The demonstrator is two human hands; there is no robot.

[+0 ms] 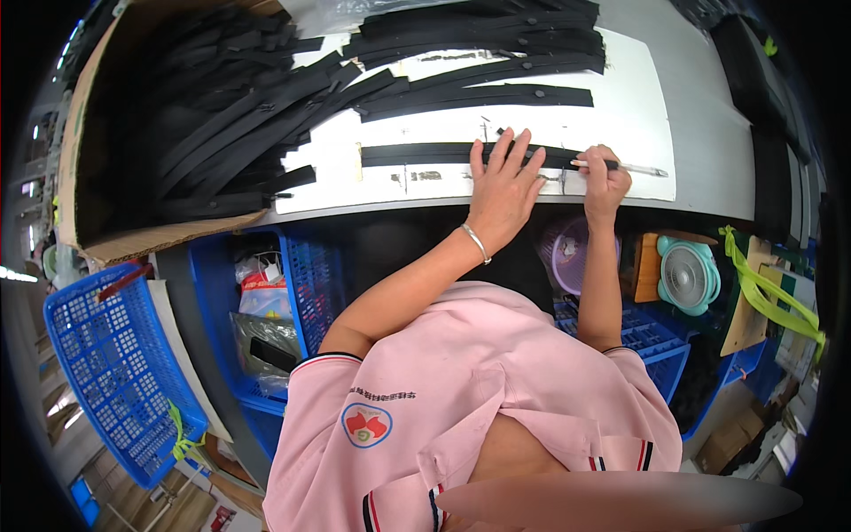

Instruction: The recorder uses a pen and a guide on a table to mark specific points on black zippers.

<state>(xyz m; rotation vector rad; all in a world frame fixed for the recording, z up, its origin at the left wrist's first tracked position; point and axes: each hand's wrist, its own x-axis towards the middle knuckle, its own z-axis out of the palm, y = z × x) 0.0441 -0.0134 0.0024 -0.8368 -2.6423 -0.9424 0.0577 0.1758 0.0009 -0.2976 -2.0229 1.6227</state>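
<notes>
A black fabric strip (417, 155) lies lengthwise across a white board (634, 97) that has dark marks and lines drawn on it. My left hand (503, 188) rests flat on the strip with its fingers spread, a bracelet round the wrist. At the strip's right end, my right hand (605, 182) is closed round a pen (645, 170). The pen's clear barrel points right and its tip points left, at the strip. Whether the tip touches the strip, I cannot tell. Beyond lie another black strip (479, 99) and a stack of black strips (479, 31) with small round dark pieces on them.
A cardboard box (93, 115) at the left spills a heap of black strips (230, 97) onto the board. Below the table edge are blue plastic baskets (124, 372), a purple basket (567, 253) and a small teal fan (689, 275). A black object (771, 106) stands at the right.
</notes>
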